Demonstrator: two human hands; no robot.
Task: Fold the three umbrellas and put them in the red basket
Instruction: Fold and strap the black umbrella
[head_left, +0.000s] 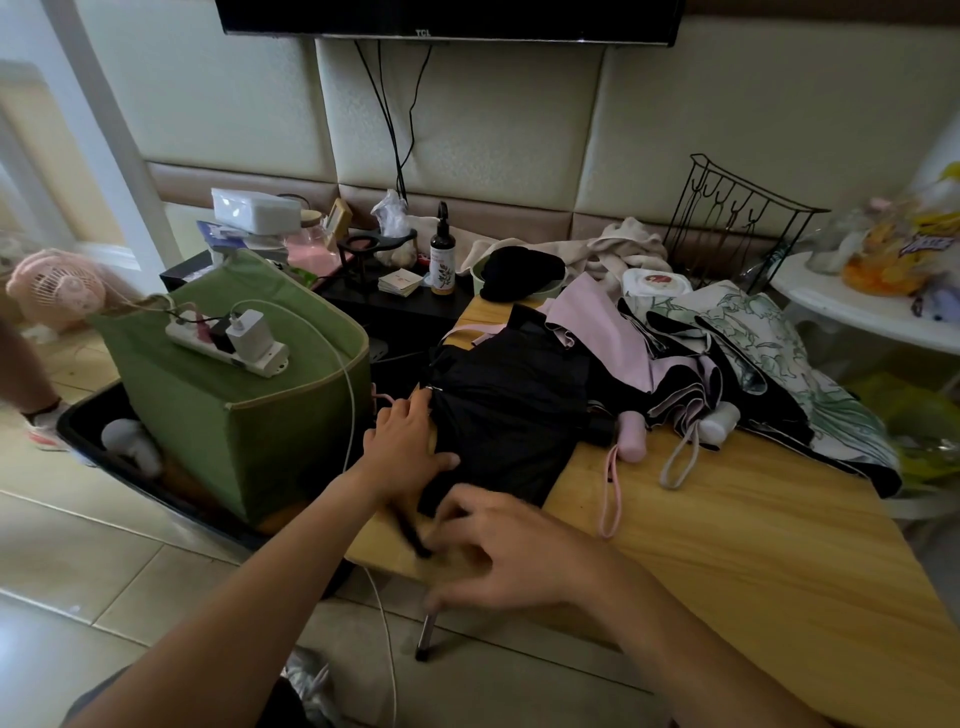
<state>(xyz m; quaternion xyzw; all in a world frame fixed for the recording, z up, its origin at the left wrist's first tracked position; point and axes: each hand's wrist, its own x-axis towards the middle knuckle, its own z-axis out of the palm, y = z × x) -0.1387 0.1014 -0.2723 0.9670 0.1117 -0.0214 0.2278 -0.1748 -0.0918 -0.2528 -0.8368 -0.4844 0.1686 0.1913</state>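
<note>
On the wooden table (727, 530) lie three umbrellas, none of them folded up tight. The black umbrella (498, 410) is nearest, spread loose near the table's left edge. The left hand (402, 447) lies flat on its left side, fingers straight and spread, pressing the cloth down. The right hand (511, 551) hovers low at the near edge of the black cloth, fingers loosely curled by a black strap (413, 532) that trails onto the wood; the hand is blurred, and I cannot tell whether it grips the strap. Behind the black one lies the pink umbrella (613, 332), its pink handle (632, 436) and cord on the table, and to the right the floral umbrella (753, 338) with a white handle (719, 423). Left of the table stands a green box (244, 415) with a power strip (228, 343) on top. I see no red basket from here.
</note>
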